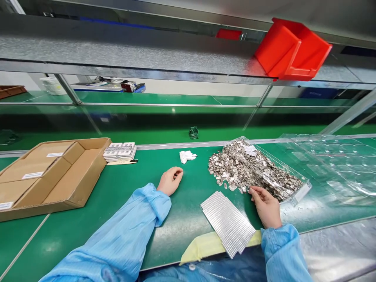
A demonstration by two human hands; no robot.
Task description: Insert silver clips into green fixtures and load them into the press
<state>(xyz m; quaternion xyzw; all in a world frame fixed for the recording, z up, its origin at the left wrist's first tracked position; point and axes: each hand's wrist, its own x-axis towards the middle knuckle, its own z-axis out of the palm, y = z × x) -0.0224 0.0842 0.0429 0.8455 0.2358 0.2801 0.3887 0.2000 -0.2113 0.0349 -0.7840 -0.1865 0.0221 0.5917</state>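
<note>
My left hand point(170, 181) hovers over or rests on the green bench, its fingers curled toward the thumb. Whatever it may hold is hidden. At the near edge of a heap of small silvery metal pieces point(235, 162), my right hand point(266, 205) pinches one small piece between thumb and fingertips. Part of the heap lies in a clear plastic tray point(304, 190) tipped toward the left, and part has spilled onto the bench. Between my hands and nearer my body lies a stack of ridged silvery strips point(226, 221), overhanging the bench edge.
An open cardboard box point(70, 196) stands at left beside a stack of white cards point(120, 150). A crumpled white tissue point(187, 156) lies ahead. Clear blister trays point(346, 164) lie at right. Yellow cloth point(202, 247) lines the front edge. A red bin point(293, 51) sits on the shelf overhead.
</note>
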